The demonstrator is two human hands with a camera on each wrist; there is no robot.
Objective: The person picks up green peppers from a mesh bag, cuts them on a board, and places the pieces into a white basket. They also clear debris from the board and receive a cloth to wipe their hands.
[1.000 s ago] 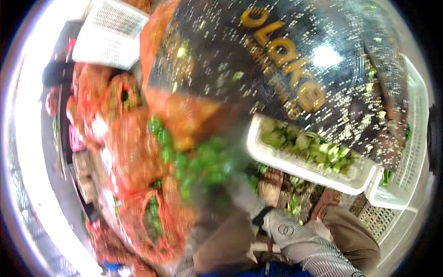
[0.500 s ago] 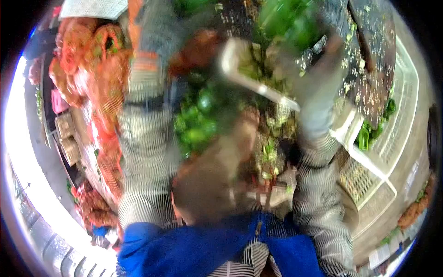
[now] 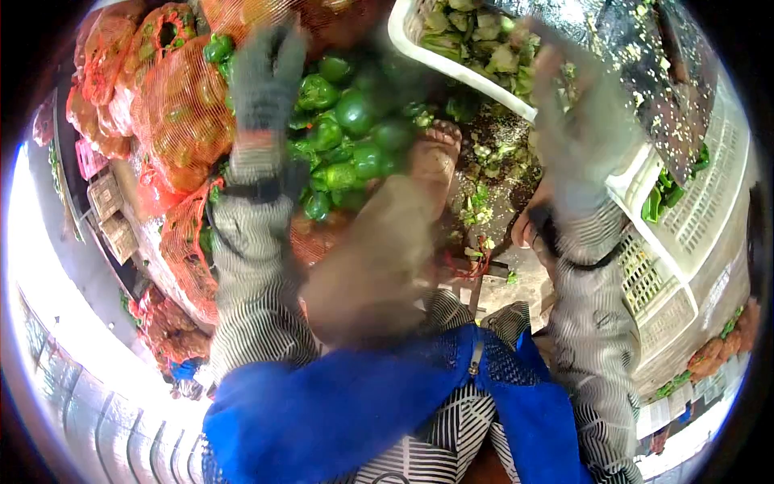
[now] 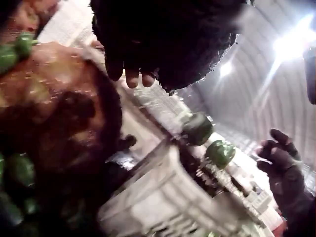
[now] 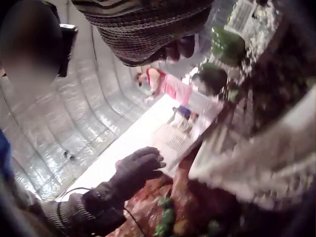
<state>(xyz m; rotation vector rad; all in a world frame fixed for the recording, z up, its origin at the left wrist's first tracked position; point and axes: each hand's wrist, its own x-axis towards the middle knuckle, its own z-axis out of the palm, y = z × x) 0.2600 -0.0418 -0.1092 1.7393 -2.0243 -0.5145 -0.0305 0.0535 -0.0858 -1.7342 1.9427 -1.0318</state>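
My left hand (image 3: 270, 85), in a grey glove with bare fingertips, reaches forward with straight fingers, holding nothing. It is beside the heap of green bell peppers (image 3: 355, 113). My right hand (image 3: 584, 113), blurred and gloved, hovers with loosely extended fingers over the corner of the white tub (image 3: 468, 74) of cut vegetable pieces. In the right wrist view, a whole bell pepper (image 5: 228, 47) and another pepper (image 5: 212, 76) lie on the littered board beyond the right hand (image 5: 153, 29). The left wrist view also shows a bell pepper (image 4: 220, 154) there, between both hands.
Orange net sacks (image 3: 181, 105) crowd the left side. The dark board (image 3: 669, 81), strewn with pale bits, spans the upper right. White plastic crates (image 3: 685, 210) stand at the right. Scraps (image 3: 484, 173) litter the ground near the feet, and a blue apron (image 3: 322, 411) covers the lap.
Both hands reached toward the board, bell peppers by the right one; now they have drawn back, empty. The head view has shifted down toward the lap, and the pepper heap shows more fully.
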